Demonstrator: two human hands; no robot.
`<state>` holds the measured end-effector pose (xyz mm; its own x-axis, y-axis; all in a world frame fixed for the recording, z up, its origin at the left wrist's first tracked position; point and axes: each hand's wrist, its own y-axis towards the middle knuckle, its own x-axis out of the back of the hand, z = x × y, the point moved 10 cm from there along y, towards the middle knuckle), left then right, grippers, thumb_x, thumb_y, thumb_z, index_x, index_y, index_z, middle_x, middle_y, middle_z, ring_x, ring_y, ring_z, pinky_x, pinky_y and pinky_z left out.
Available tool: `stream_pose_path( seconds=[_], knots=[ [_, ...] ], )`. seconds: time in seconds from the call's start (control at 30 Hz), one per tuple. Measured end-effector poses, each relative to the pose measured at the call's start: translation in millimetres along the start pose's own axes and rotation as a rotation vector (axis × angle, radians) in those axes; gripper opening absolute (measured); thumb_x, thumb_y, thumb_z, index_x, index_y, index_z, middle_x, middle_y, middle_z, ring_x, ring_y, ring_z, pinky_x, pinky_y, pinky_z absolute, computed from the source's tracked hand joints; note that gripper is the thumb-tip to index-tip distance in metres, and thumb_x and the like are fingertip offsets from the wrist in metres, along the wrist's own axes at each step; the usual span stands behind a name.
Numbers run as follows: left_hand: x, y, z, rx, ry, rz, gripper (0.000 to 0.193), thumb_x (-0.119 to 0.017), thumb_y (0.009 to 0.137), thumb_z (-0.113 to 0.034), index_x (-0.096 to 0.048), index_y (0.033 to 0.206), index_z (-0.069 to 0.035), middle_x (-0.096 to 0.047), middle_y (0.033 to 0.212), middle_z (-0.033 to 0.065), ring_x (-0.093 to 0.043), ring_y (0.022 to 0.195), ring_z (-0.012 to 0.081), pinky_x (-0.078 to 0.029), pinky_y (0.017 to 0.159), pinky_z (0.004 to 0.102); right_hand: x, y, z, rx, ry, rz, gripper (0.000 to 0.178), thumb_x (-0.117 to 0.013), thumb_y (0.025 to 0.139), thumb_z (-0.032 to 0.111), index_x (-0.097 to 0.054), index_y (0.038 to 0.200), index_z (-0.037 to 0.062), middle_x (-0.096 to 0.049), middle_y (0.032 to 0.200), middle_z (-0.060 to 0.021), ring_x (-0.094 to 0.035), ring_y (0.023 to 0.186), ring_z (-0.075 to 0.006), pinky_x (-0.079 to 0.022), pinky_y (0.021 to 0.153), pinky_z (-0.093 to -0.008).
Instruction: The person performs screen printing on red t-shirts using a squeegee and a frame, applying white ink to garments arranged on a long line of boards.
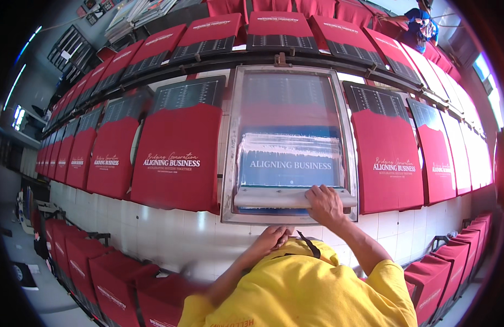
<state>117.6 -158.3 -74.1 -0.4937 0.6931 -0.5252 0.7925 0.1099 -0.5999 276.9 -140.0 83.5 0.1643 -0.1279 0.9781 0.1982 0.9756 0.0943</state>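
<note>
A metal-framed printing screen (227,180) lies in front of me over one of the print boards. White ink is streaked across its blue mesh (290,144), with white lettering below the streaks. Across the near end of the screen lies a long squeegee (268,198) with a pale handle. My right hand (325,204) is closed over the right part of that handle. Held close to my yellow shirt at the waist, just short of the frame's near edge, is my left hand (275,238). Its fingers are curled, and whatever they may hold is hidden.
Red shirts with white print (175,158) are stretched on boards to the left, and more red shirts (391,158) to the right. A metal rail (208,58) runs behind the screen, with another row beyond. Shirt rows also stand behind me. Another person (421,27) stands far right.
</note>
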Motion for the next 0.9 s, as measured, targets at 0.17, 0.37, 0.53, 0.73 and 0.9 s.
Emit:
stream_pose_path(
  seconds=[0.17,0.37,0.53,0.73,0.9],
  knots=[
    [-4,-78,-120,-0.661,0.921,-0.349,0.026,-0.058,0.093,-0.023,-0.062,0.111,-0.005,-0.060,0.084,0.0077,-0.057,0.076,0.0190,-0.045,0.068,0.0281,-9,-16,5,-0.023,-0.039,0.001,0.027,-0.061,0.072,0.005,-0.060,0.098,0.0076,-0.056,0.091,-0.0073,-0.058,0.090,-0.0255,-0.047,0.077,-0.0389],
    [-13,-88,-207,-0.824,1.843,-0.523,0.046,-0.072,0.068,-0.015,-0.063,0.111,-0.002,-0.056,0.114,0.0142,-0.050,0.113,0.0320,-0.041,0.096,0.0431,1,-11,-4,-0.044,0.044,0.031,0.052,-0.059,0.075,0.004,-0.055,0.127,0.0064,-0.058,0.103,-0.0109,-0.058,0.099,-0.0269,-0.047,0.085,-0.0392],
    [24,-50,-185,-0.702,1.877,-0.459,0.030,-0.066,0.068,-0.008,-0.063,0.097,0.000,-0.059,0.110,0.0160,-0.057,0.105,0.0324,-0.048,0.089,0.0422,27,-50,-46,-0.090,-0.093,-0.081,0.040,-0.061,0.072,0.001,-0.062,0.112,0.0062,-0.059,0.102,-0.0113,-0.059,0.097,-0.0289,-0.045,0.089,-0.0414],
    [34,-32,-208,-0.562,1.770,-0.477,0.026,-0.062,0.067,-0.001,-0.063,0.094,-0.002,-0.065,0.099,0.0152,-0.063,0.094,0.0352,-0.053,0.079,0.0443,20,-47,-85,-0.188,0.046,-0.058,0.020,-0.065,0.067,0.002,-0.063,0.087,0.0038,-0.063,0.086,-0.0109,-0.063,0.086,-0.0316,-0.051,0.077,-0.0423],
    [22,-42,-229,-0.614,1.787,-0.474,0.026,-0.059,0.068,0.001,-0.063,0.094,-0.001,-0.067,0.097,0.0143,-0.064,0.092,0.0336,-0.054,0.081,0.0429,40,-36,-81,-0.190,0.056,-0.073,0.020,-0.065,0.067,0.000,-0.062,0.086,0.0019,-0.062,0.088,-0.0120,-0.064,0.088,-0.0320,-0.054,0.074,-0.0439]
  ],
)
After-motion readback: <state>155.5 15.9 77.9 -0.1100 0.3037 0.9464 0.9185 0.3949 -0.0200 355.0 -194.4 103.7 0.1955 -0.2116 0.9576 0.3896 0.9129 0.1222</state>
